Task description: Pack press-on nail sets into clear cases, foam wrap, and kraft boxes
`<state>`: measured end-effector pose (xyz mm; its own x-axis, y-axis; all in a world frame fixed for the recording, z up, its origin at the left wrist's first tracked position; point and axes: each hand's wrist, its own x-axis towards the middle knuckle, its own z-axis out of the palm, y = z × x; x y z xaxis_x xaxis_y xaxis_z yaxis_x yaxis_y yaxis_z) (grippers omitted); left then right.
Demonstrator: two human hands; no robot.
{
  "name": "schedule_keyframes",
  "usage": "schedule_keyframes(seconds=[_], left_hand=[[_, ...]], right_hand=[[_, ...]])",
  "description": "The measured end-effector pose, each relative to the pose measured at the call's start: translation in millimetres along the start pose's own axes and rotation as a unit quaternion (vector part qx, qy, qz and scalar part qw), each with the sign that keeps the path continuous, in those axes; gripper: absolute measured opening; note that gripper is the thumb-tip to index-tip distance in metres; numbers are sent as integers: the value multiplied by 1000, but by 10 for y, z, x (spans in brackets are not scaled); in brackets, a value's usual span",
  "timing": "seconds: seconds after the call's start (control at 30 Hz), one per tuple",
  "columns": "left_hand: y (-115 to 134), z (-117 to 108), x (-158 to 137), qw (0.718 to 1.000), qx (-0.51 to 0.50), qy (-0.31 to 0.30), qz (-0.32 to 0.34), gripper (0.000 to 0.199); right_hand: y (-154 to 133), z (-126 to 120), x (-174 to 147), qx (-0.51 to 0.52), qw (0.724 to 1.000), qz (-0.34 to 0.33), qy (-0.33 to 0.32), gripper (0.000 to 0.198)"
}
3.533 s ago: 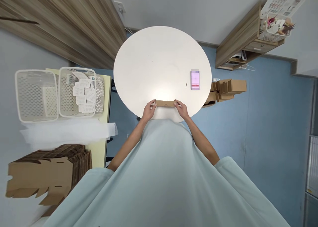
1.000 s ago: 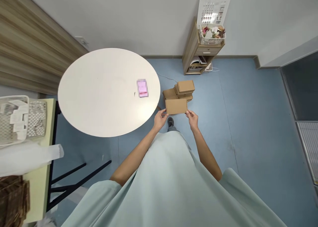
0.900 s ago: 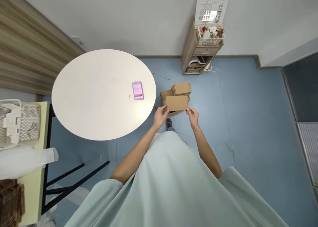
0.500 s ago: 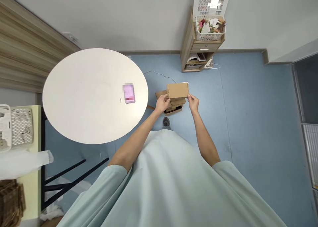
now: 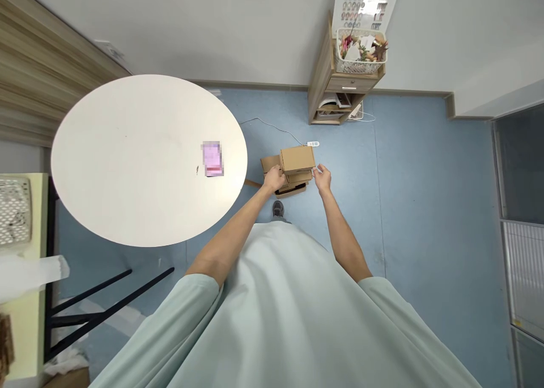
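Note:
A small closed cardboard box lies over a pile of other cardboard boxes on the floor, just beyond my foot. My left hand is closed at its near left corner, fingers curled against the edge. At the near right corner is my right hand, its thumb and forefinger slightly apart, their tips close to the box. An open brown flap sticks out on the left of the pile.
A round white table on the left bears a blurred pink item. A white power strip and its cord lie behind the boxes. Against the wall stands a wooden cabinet with a basket of decorations on top.
The box has moved lower onto the pile and tilted slightly. My right hand's fingers have loosened from its corner, and my left hand has shifted down its left edge. The view has turned slightly.

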<state>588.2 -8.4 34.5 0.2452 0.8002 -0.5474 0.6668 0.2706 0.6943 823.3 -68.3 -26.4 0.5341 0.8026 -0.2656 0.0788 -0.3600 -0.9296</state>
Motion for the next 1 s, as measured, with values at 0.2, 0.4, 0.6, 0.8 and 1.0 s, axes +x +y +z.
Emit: schedule_keyframes(seconds=[0.2,0.4,0.6,0.8,1.0], left_hand=[[-111,-26,-236,1000,8,23,-7,63],[-377,-221,-599,998,-38,24,31,54],[-894,-562,-1051,991,-111,68,10,50],[-1519,-1067,-1692,980,-170,105,1,45],[-2198,-1699,-2455,958,-233,165,7,44]], right_hand=[[-42,-65,-171,-15,997,55,47,53],[-225,-12,-486,-26,1000,5,16,48],[-465,335,-1033,-23,999,-20,-36,43],[-717,1028,-1773,0,996,-29,-84,38],[-955,2045,-2636,-1,988,-44,-151,40]])
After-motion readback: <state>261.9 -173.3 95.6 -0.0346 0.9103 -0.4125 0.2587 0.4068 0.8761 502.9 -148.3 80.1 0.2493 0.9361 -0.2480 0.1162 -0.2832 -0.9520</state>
